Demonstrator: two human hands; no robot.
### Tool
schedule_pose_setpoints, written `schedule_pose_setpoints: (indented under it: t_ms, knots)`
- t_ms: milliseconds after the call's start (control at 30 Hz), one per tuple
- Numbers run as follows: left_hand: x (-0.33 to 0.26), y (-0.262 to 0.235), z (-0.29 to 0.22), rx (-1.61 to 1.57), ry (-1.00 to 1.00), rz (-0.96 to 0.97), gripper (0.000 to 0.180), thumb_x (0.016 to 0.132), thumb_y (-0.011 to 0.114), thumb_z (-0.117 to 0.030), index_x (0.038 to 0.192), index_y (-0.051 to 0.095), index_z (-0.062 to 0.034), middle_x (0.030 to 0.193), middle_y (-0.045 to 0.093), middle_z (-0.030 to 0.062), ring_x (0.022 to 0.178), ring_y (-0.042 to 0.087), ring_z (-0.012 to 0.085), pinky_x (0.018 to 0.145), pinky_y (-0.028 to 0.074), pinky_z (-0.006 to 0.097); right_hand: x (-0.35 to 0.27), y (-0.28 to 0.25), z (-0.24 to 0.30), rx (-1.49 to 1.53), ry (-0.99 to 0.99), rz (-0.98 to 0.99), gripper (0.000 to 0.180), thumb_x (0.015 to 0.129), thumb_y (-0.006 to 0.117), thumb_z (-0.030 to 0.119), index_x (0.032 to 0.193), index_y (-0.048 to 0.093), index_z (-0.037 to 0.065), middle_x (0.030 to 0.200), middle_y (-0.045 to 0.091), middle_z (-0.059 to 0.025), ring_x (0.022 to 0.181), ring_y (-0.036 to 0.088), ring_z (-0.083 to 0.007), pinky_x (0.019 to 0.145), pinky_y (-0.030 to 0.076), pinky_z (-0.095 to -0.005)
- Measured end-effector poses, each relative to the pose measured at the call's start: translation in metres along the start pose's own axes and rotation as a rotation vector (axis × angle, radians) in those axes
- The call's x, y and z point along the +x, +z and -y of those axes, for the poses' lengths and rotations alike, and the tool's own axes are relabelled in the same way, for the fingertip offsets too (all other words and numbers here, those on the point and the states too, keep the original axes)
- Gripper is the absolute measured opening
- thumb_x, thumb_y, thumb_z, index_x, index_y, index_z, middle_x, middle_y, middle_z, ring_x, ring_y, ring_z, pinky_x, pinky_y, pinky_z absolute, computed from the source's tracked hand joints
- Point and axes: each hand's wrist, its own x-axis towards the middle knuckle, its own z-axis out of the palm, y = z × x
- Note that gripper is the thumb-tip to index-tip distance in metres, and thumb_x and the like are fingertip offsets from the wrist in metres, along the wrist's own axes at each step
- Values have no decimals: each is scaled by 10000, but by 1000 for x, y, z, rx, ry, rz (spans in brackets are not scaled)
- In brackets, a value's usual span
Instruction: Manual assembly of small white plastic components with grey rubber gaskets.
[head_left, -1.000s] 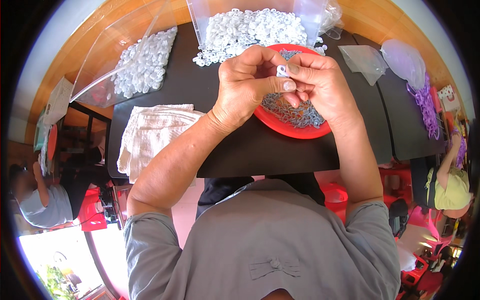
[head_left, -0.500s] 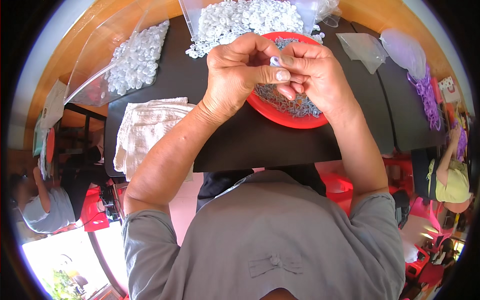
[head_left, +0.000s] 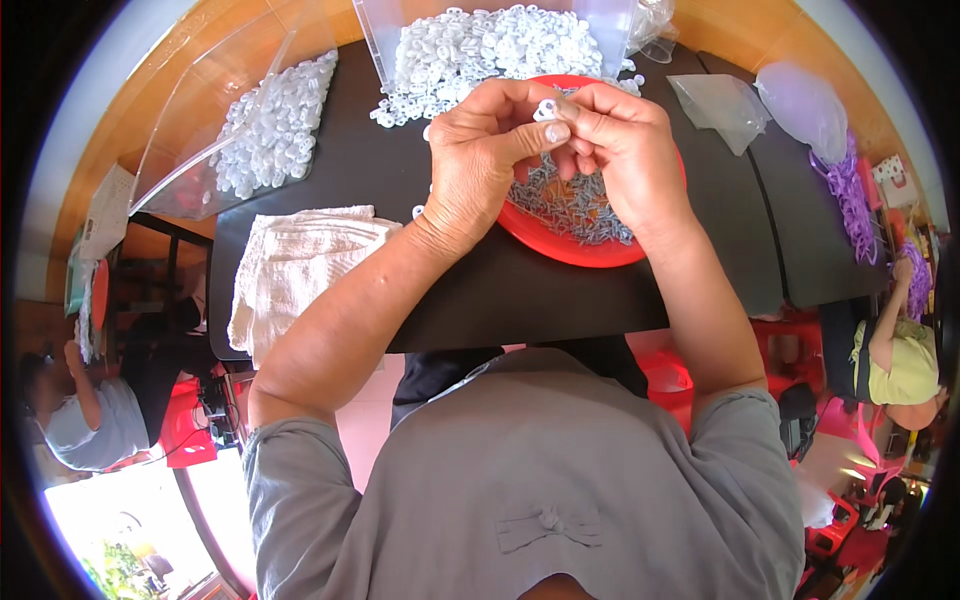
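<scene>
Above the red bowl [head_left: 590, 253], both of my hands meet with their fingertips together. My left hand [head_left: 478, 160] pinches a small white plastic clip [head_left: 546, 110] with a hole in it between thumb and index finger. Right beside the clip, the thumb and index finger of my right hand [head_left: 640, 150] are pressed together; what they grip is hidden. Grey nail-like pins [head_left: 580, 205] fill the bowl beneath my hands. Behind, a clear plastic bin [head_left: 375, 45] lies with many white clips [head_left: 495, 50] spilling out of its front.
At left stands another clear container [head_left: 165, 165] of white clips, with a folded cream cloth [head_left: 300, 265] nearer me. Clear bags [head_left: 725, 105] and purple strands [head_left: 850, 205] lie to the right on the dark table [head_left: 500, 305]. Other people sit at both sides.
Both hands have come slightly nearer to me, still together. The clip has turned so its holed face shows more. A loose clip now shows beside my left wrist.
</scene>
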Motion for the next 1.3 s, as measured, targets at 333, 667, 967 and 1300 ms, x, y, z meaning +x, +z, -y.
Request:
schedule_pose_setpoints:
  t_ms: [333,667,967,1300]
  knots:
    - [-3,-7,-11,75,-150,-83,136,898,657,-123,895,649,12,705,626,50,575,561,103,497,434,218,-6,13,-2,-132,-86,-129,161,911,644,169,865,669,17,664,541,15,591,530,-90,565,361,-213]
    - [-1,-10,-5,147,-119,-23,118,870,628,-115,852,636,1,662,590,29,527,508,79,453,388,213,-6,15,-4,-287,-126,-130,173,923,625,194,906,661,26,711,581,7,657,550,-72,588,375,-207]
    - [-1,-14,-7,119,-112,16,148,854,625,-144,837,629,2,638,557,29,506,489,92,463,380,219,-7,12,-3,-224,-119,-90,194,927,618,201,917,649,9,705,580,-4,622,573,-95,572,380,-207]
    - [4,-13,-11,58,-149,15,150,862,641,-160,836,615,-14,661,588,20,513,522,84,426,409,232,-3,5,7,-200,-121,-140,172,904,646,174,937,668,7,709,602,-13,607,573,-95,570,382,-205]
